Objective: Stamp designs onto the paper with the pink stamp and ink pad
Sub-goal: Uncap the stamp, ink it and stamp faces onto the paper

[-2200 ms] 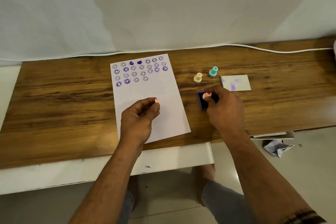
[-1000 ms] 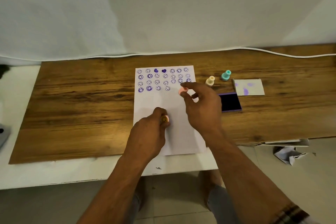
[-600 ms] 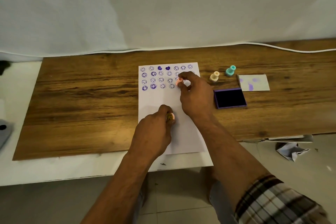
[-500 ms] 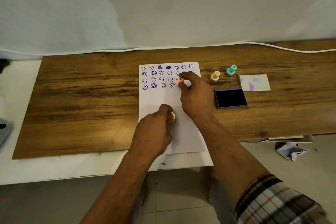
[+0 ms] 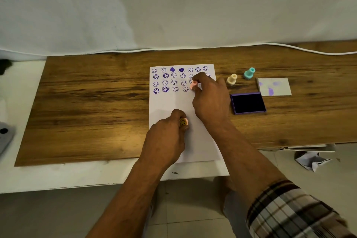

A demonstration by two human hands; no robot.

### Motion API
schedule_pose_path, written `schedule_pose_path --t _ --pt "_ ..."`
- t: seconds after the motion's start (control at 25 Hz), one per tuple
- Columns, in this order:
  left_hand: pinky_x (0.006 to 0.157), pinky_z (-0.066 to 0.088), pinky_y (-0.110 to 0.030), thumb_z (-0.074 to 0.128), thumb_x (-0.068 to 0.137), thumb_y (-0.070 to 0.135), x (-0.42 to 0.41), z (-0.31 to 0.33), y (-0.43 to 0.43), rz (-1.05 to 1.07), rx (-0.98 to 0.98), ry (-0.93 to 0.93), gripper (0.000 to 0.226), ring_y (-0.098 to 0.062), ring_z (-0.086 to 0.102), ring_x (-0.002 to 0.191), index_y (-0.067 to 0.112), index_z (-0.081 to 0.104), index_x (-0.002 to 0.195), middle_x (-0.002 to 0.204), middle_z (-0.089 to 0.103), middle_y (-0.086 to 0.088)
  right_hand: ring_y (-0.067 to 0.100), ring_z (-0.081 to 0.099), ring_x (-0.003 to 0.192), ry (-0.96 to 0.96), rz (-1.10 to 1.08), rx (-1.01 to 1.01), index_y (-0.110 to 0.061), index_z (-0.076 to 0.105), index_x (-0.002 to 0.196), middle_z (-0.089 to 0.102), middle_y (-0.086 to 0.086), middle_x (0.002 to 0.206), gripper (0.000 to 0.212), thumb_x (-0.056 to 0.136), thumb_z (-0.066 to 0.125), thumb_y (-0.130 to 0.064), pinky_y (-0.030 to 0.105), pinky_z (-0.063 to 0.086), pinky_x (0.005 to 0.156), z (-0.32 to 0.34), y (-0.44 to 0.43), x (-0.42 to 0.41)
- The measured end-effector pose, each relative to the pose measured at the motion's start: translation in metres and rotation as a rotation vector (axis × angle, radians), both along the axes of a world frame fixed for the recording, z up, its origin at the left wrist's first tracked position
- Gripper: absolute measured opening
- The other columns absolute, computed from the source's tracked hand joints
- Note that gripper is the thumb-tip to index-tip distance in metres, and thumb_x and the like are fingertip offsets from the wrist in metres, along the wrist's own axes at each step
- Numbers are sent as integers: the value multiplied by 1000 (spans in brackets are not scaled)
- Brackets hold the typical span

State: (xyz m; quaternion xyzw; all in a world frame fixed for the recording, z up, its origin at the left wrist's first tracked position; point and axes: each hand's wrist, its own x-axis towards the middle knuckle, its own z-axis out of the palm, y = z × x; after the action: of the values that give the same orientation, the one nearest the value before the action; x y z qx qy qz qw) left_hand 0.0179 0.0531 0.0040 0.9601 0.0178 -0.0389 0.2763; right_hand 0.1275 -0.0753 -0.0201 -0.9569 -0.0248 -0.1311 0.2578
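Your right hand [image 5: 210,98] pinches the pink stamp [image 5: 193,85] at its fingertips, pressed on the paper [image 5: 170,106]. Ink pad [image 5: 248,103] lies just right. Your left hand [image 5: 166,139] grips a smiley-faced piece [image 5: 183,122].

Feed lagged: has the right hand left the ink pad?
Yes. The right hand moved left, off the ink pad, to the paper's stamped rows.
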Motion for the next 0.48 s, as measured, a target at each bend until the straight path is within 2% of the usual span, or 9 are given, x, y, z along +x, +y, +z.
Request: schedule_pose_path --t 0.24,0.4,0.48 --pt "77 60 -37 54 101 34 0 4 -1 4 -3 15 29 -27 71 82 23 52 128 101 75 -6 25 51 86 -4 10 -14 -24 65 111 78 0 97 32 86 74 -5 32 40 54 -3 -1 2" --pt "77 57 -35 56 101 32 0 8 -3 2 -6 42 31 -27 71 85 22 52 130 104 75 -6 26 52 87 22 9 -8 -24 64 110 75 0 98 34 84 72 -2 37 50 53 -1 0 2" --pt "78 57 -35 57 100 30 1 10 -4 6 2 55 33 -27 71 87 22 51 131 106 74 -6 26 53 86 16 15 1 -24 65 110 76 1 97 34 84 72 -2 37 49 54 -1 0 3"
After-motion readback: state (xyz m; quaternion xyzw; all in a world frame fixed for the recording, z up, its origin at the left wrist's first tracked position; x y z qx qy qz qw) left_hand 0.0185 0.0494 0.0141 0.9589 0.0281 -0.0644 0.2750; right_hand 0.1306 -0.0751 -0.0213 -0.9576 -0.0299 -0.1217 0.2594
